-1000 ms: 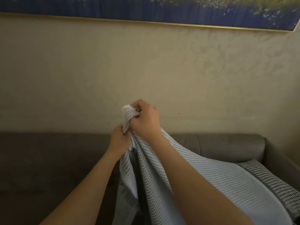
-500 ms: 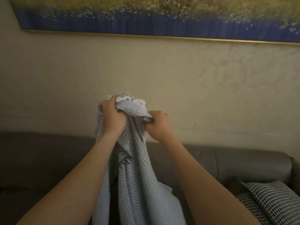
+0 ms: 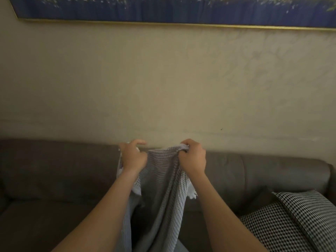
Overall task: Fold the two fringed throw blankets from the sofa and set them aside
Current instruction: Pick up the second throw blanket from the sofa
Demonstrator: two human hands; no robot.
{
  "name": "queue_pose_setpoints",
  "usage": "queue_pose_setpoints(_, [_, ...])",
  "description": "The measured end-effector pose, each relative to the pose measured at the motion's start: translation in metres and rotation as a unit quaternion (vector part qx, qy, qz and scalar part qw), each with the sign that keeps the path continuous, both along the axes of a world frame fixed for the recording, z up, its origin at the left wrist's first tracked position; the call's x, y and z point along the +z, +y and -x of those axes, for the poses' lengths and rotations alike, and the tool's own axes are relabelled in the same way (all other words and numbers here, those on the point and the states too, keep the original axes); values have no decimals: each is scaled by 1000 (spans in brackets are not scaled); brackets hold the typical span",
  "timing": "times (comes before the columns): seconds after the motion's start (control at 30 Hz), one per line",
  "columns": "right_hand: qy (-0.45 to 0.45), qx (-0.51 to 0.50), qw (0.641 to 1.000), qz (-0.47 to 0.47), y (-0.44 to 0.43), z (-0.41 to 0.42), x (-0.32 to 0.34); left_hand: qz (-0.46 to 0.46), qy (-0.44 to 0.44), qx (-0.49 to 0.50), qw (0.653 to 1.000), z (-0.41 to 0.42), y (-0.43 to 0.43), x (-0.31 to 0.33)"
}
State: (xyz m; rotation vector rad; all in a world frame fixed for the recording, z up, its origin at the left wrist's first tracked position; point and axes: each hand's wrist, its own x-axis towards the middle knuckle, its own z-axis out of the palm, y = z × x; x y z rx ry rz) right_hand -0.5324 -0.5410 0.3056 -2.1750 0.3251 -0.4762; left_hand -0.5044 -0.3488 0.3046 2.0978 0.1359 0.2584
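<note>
A pale grey-and-white knitted throw blanket (image 3: 160, 193) hangs in front of me, held up by its top edge. My left hand (image 3: 133, 157) grips the left end of that edge and my right hand (image 3: 193, 158) grips the right end, a short span of cloth stretched between them. White fringe shows below each wrist. The blanket's lower part drops out of view between my forearms. A second throw blanket is not visible.
A grey-brown sofa (image 3: 254, 171) runs across the view behind the blanket. Two black-and-white houndstooth cushions (image 3: 298, 220) lie at its right end. A beige wall with a blue, gold-framed painting (image 3: 181, 10) rises behind.
My hands, bunched together on the blanket before, have lowered and moved apart along its top edge, spreading the cloth between them. The view has tilted slightly.
</note>
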Motion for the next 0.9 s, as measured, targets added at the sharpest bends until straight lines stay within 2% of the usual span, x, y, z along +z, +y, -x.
queue_pose_setpoints(0.1, [-9,52,997,-53,4,14,-16,-25,0,-126,992,16,-9,-15])
queue_pose_setpoints(0.2, [-6,109,988,-107,6,28,-28,-43,23,-251,967,30,-21,-26])
queue_pose_setpoints(0.3, [16,164,977,-137,-2,41,-36,-105,59,-323,939,35,-28,-34])
queue_pose_setpoints(0.43, [11,186,977,-102,-19,55,-35,-123,83,-355,923,44,-33,-37])
queue_pose_setpoints(0.57, [7,156,985,-72,-29,71,-31,-49,131,-366,920,59,-40,-34])
queue_pose_setpoints(0.67, [2,106,993,-51,-34,79,-32,-36,82,-359,929,71,-47,-33])
queue_pose_setpoints(0.8, [42,-1,999,-5,-38,86,-35,-10,-3,-323,946,82,-55,-44])
queue_pose_setpoints(0.9, [12,-40,999,14,-39,87,-42,8,-53,-287,956,89,-64,-54])
